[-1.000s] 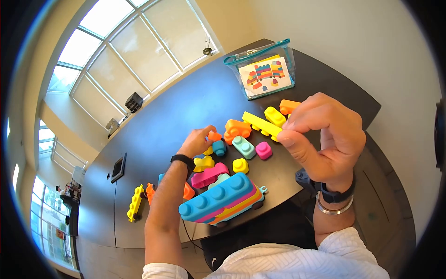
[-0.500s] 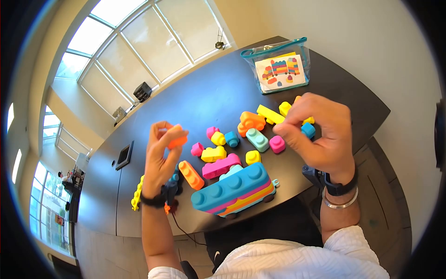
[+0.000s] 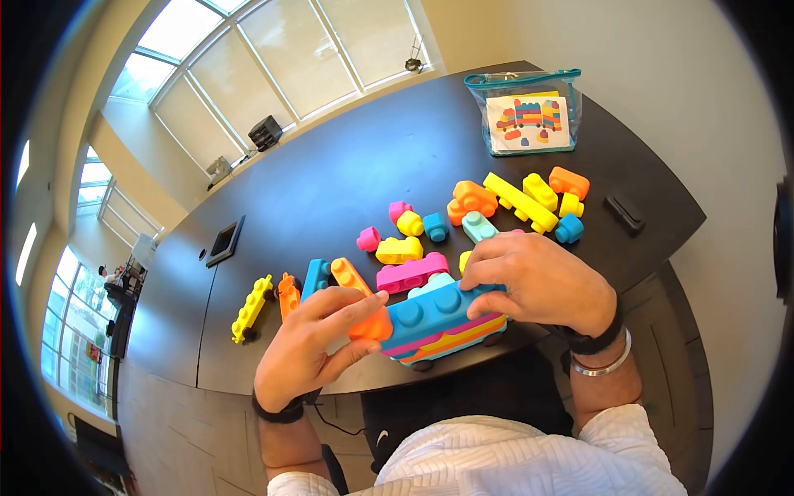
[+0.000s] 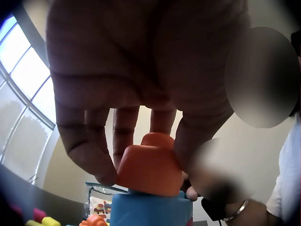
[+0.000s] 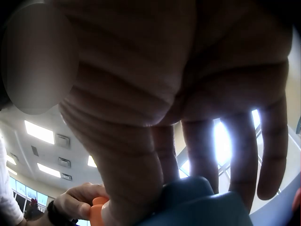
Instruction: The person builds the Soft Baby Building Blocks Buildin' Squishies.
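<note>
My left hand (image 3: 310,347) pinches a small orange block (image 3: 374,325) between thumb and fingers at the left end of a long blue studded block (image 3: 434,306). In the left wrist view the orange block (image 4: 150,172) sits directly over the blue block (image 4: 146,209), one stud pointing up. My right hand (image 3: 542,281) grips the right end of the blue block, thumb near, fingers on the far side and hiding its studs. Below it are pink, yellow and orange layers (image 3: 451,341) on a wheeled base. In the right wrist view the blue block (image 5: 202,212) lies under my fingers.
Behind the stack lie a magenta block (image 3: 411,273), a yellow block (image 3: 399,250), a long yellow piece (image 3: 521,202) and several others. To the left are a yellow wheeled base (image 3: 252,310) and a blue block (image 3: 315,279). A clear zip bag (image 3: 529,116) stands at the back.
My left hand has lifted the orange block from among the loose pieces and brought it to the blue block's left end. My right hand has come down from mid-air onto the right end.
</note>
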Available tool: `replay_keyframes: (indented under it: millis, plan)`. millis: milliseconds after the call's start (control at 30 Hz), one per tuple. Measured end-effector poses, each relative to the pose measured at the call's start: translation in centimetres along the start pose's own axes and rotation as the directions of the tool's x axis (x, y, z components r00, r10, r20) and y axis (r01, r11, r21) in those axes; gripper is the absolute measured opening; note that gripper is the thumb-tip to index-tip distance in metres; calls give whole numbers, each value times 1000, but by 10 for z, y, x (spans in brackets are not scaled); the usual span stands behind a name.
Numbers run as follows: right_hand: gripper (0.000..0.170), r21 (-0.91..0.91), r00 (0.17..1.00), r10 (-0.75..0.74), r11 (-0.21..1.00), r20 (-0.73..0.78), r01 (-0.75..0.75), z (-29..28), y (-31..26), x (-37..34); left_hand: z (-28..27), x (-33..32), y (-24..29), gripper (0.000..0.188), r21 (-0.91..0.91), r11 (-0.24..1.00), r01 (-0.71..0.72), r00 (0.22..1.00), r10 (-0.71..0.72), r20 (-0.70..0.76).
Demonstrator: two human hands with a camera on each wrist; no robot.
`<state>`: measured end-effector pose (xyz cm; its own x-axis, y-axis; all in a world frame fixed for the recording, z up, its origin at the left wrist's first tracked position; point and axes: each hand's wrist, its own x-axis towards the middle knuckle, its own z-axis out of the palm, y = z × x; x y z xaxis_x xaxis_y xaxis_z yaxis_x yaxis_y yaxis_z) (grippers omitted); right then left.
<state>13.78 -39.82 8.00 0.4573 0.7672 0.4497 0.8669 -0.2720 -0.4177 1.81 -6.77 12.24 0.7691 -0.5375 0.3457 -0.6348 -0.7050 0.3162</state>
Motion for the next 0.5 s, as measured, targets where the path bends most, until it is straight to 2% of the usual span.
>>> replay_keyframes:
  millis: [33,100,233,300,333,400,433,500]
  plan:
    - [28,9,1000,-9,1000,-12,9,1,0,0,0,3,2,63,-2,1000,-1,1000,1,-1]
    - [27,20,999,-18,1000,-26,19,1,1,0,-1,6,8,63,-54,989,135,989,-131,66]
    - [27,39,1000,-4,999,-5,4,-2,1,0,3,2,2,67,-81,988,133,988,-125,89]
    - [26,43,1000,-13,999,-17,14,-1,1,0,15,-5,-2,83,-184,966,179,984,-178,26]
    - [30,56,1000,1,998,-1,-1,-1,2,0,27,-8,-4,83,-180,968,175,985,-173,26]
    - [35,66,1000,27,997,4,-27,-2,1,-2,59,-17,-15,99,-434,863,260,921,-357,-158]
    - [35,59,999,42,997,19,-43,-2,-1,-2,70,-21,-27,99,-432,865,255,926,-347,-149]
    - [36,52,997,68,996,27,-69,-2,-4,-3,85,-27,-47,114,-199,962,187,975,-206,-80]
